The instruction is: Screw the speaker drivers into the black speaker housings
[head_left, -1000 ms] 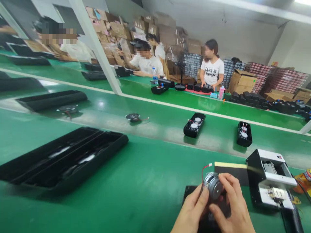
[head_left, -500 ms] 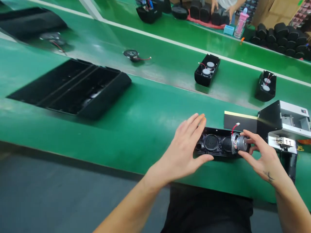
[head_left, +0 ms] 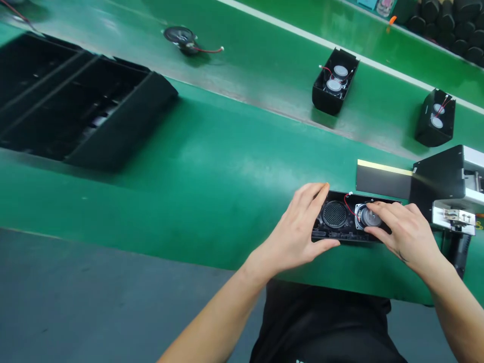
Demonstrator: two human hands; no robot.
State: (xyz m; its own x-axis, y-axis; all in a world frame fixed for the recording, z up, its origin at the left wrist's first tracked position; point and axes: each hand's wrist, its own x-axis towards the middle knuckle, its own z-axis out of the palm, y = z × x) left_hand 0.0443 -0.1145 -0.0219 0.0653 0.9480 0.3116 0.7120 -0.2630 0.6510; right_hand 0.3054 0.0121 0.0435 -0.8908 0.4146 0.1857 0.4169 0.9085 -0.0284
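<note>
A black speaker housing (head_left: 342,235) lies open side up on the green bench, close to its front edge. My left hand (head_left: 293,234) grips the housing's left end, fingertips along the far side and thumb along the near side. Between the thumb and fingers of my right hand (head_left: 406,232) is a small round speaker driver (head_left: 367,218) with a square metal frame. It sits in the housing's right half, over where the second grille was. A red wire curls from the driver to a white plug (head_left: 350,193). Beside it the left round grille (head_left: 335,214) is uncovered.
Right of the housing stand a black and white machine (head_left: 438,176) and a dark-handled tool (head_left: 459,252). A dark flat strip (head_left: 383,179) lies behind. Farther back are two housings with drivers (head_left: 328,103) (head_left: 433,128), a loose driver (head_left: 181,38), and large black housings (head_left: 113,126) at left.
My right hand has lowered the driver into the housing and shifted it left; its wire now leans left. My left hand has closed in around the housing's end. The camera view has shifted.
</note>
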